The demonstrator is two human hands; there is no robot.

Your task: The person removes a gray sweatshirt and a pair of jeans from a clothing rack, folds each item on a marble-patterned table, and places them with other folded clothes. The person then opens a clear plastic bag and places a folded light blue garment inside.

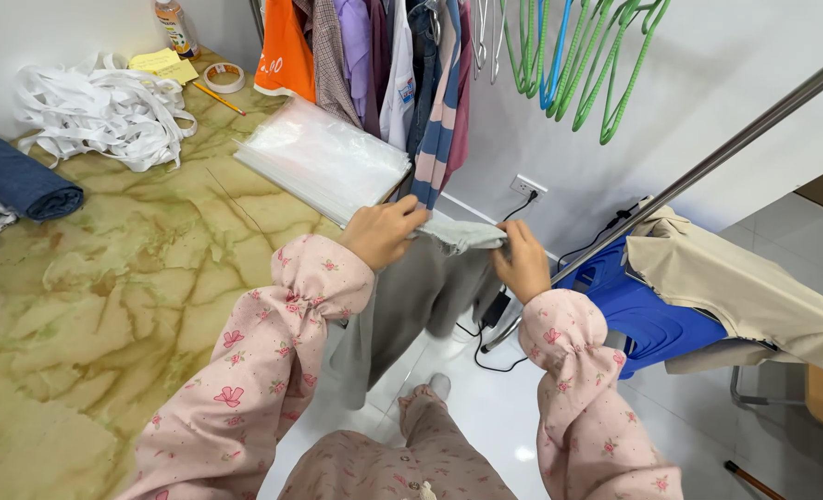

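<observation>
A grey garment (421, 287) hangs down in front of me, held up by its top edge. My left hand (381, 231) grips that edge at the left, close to the table corner. My right hand (523, 262) pinches the same edge at the right. Both arms wear pink flowered sleeves. The cloth drops between my hands toward the white floor.
A marbled table (124, 296) lies at left with a stack of clear plastic bags (324, 157), white straps (97, 106), a folded denim piece (18, 181) and a tape roll (224, 76). Hung clothes (384, 65), green hangers (606, 56), a metal rail (708, 167), a blue stool (643, 310).
</observation>
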